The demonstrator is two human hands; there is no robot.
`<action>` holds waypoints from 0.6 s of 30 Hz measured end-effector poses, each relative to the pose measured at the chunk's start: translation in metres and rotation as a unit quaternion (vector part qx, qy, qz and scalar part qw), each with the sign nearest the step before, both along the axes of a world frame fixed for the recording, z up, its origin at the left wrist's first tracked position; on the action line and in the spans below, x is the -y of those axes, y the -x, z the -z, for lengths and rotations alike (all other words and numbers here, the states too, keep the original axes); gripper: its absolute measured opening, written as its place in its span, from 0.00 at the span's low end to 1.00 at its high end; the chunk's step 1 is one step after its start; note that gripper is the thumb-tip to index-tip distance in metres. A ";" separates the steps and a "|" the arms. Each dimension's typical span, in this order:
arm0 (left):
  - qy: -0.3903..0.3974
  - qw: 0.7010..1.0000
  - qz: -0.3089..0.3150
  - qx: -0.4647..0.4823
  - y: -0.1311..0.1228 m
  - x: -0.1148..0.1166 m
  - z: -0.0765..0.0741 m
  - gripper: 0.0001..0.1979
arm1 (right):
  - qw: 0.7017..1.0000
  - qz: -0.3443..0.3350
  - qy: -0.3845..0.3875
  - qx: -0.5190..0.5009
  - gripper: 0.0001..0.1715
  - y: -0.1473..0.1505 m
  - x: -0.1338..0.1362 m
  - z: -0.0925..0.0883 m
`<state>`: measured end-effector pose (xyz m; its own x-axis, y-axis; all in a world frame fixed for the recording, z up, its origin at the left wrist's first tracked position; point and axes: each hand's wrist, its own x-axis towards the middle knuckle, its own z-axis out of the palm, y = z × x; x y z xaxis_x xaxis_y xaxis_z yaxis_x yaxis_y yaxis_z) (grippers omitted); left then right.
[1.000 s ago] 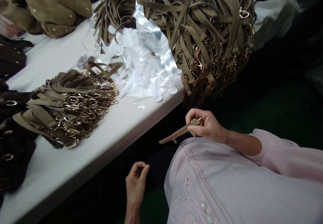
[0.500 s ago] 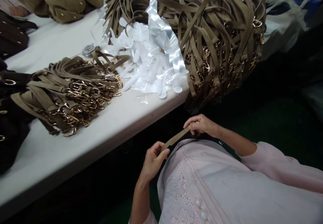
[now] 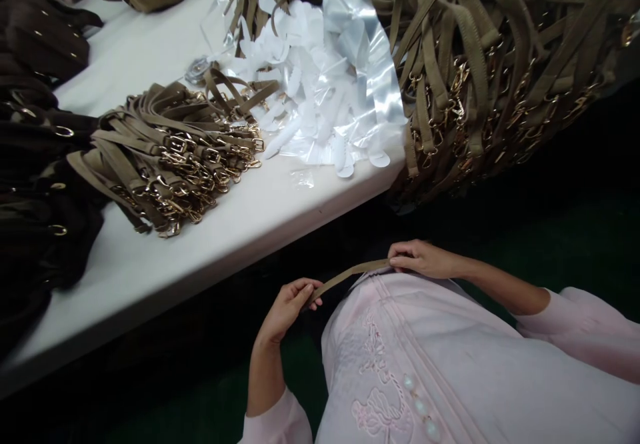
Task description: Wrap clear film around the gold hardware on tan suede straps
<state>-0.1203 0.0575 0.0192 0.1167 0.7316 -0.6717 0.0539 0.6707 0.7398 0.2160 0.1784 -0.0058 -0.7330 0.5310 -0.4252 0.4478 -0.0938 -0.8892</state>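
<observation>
I hold one olive-tan strap [image 3: 345, 275] stretched between both hands, just below the table's near edge and above my pink top. My left hand [image 3: 290, 301] pinches its lower left end. My right hand [image 3: 423, 259] is closed over the upper right end; whatever buckle sits there is hidden under the fingers. The strap runs slightly uphill from left to right.
On the white table [image 3: 235, 231] lie a sorted stack of tan straps with gold buckles [image 3: 170, 154], a heap of clear plastic and white paper pieces [image 3: 325, 77], and dark brown bags [image 3: 35, 164] at the left. A big tangle of straps [image 3: 500, 64] hangs over the table's right end.
My left hand rose from my lap and took the strap's free end. Both hands have since drawn the strap out longer. The view tilted downward.
</observation>
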 end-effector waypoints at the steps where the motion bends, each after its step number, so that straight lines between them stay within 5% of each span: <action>1: -0.009 1.000 -0.007 -0.007 0.002 0.000 -0.001 0.20 | 0.999 0.020 0.033 -0.008 0.25 0.001 0.000 -0.001; 9: -0.044 0.998 -0.029 -0.026 0.006 -0.003 -0.006 0.21 | 0.987 0.157 0.044 0.009 0.31 0.015 -0.004 0.003; 14: -0.071 0.995 0.014 -0.062 -0.015 -0.016 0.000 0.21 | 0.988 0.147 0.051 -0.007 0.31 0.029 -0.003 -0.002; 18: -0.078 0.995 0.063 -0.004 -0.042 -0.031 -0.004 0.22 | 0.992 0.127 0.017 -0.002 0.30 0.040 -0.001 -0.006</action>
